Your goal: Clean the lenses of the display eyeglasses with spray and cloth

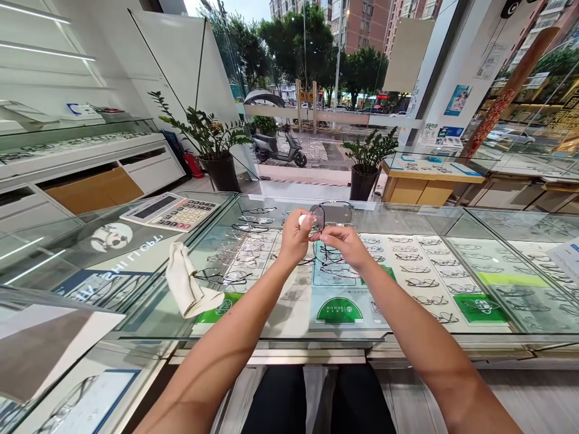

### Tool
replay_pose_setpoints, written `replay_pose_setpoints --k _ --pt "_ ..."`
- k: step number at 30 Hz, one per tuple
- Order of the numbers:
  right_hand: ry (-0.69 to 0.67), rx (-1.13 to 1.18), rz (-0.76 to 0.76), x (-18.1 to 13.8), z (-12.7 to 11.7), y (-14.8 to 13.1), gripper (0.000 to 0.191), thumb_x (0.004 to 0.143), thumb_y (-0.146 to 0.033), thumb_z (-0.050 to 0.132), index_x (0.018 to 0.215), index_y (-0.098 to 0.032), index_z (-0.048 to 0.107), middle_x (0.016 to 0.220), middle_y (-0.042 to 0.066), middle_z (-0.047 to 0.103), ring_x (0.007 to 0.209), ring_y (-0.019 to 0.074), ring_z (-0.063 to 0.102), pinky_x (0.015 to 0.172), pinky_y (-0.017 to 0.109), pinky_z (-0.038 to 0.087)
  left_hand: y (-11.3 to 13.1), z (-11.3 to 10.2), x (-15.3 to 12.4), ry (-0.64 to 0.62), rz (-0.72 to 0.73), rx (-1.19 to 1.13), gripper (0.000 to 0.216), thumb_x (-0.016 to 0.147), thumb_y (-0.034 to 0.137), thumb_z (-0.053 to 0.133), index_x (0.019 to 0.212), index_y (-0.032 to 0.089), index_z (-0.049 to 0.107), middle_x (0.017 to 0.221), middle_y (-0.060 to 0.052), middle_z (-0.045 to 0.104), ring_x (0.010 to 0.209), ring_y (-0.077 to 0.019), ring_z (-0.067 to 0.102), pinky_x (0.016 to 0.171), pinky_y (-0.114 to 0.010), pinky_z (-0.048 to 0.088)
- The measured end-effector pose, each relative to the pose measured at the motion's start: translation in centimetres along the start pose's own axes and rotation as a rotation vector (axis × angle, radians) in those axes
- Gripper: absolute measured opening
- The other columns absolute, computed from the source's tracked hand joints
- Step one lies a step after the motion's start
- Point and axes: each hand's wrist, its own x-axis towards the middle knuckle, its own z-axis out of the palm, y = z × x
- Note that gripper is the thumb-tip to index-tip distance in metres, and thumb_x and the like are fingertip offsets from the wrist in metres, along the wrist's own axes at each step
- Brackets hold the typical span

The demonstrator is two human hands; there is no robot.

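Both my hands are raised over a glass display counter (407, 328). Between them is a pair of dark-rimmed glasses (332, 216) with tinted lenses, held up above the glass. My left hand (295, 239) is closed, pinching the glasses' left side together with something small and white at its fingertips. My right hand (345, 242) is closed in a pinch on the frame just below the lenses. A second pair of glasses (222, 276) lies on the counter top to the left, next to a crumpled cream cloth (186, 283).
A calculator (170, 211) lies on the counter at the far left. Rows of glasses fill the case under the glass. Two potted plants (212, 141) stand by the shop window, with a scooter outside. More display counters run along both sides.
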Motion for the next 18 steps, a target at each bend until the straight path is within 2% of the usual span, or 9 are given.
replay_pose_setpoints --k 4,6,10,14,18 --pt "0.000 0.006 0.008 0.0 -0.2 0.2 0.034 0.086 -0.058 0.079 0.083 -0.024 0.081 0.096 0.004 0.084 0.104 0.0258 0.074 0.103 0.041 0.051 0.1 -0.2 0.1 0.055 0.017 0.049 0.055 0.095 0.078 0.047 0.085 0.024 0.058 0.085 -0.004 0.058 0.086 -0.0244 0.054 0.082 -0.035 0.043" --pt "0.061 0.040 0.006 0.1 -0.5 0.4 0.031 0.086 -0.056 0.079 0.086 -0.025 0.083 0.100 0.004 0.084 0.105 0.0253 0.073 0.104 0.041 0.051 0.3 -0.2 0.1 0.050 0.029 0.090 0.055 0.095 0.077 0.047 0.086 0.024 0.058 0.087 -0.005 0.059 0.091 -0.0258 0.055 0.084 -0.037 0.043" --pt "0.233 0.179 -0.004 0.4 -1.1 0.3 0.030 0.083 -0.056 0.082 0.092 -0.028 0.085 0.108 0.004 0.084 0.107 0.0251 0.073 0.103 0.040 0.053 0.6 0.0 -0.1 -0.039 0.101 0.153 0.048 0.097 0.069 0.052 0.087 0.023 0.059 0.091 -0.006 0.061 0.092 -0.0263 0.055 0.086 -0.039 0.041" --pt "0.260 0.221 -0.018 0.5 -1.4 -0.1 0.032 0.078 -0.057 0.086 0.088 -0.027 0.084 0.108 0.005 0.084 0.109 0.0268 0.073 0.106 0.041 0.053 0.7 0.4 -0.3 -0.210 0.162 0.154 0.040 0.099 0.062 0.052 0.087 0.023 0.056 0.087 -0.004 0.060 0.088 -0.0257 0.053 0.085 -0.038 0.038" --pt "0.288 0.187 -0.013 0.5 -1.6 -0.1 0.034 0.079 -0.059 0.084 0.090 -0.027 0.083 0.113 0.005 0.084 0.110 0.0274 0.073 0.105 0.042 0.054 0.7 0.3 -0.3 -0.192 0.129 0.145 0.041 0.099 0.062 0.048 0.088 0.024 0.056 0.088 -0.005 0.060 0.088 -0.0261 0.052 0.085 -0.038 0.037"
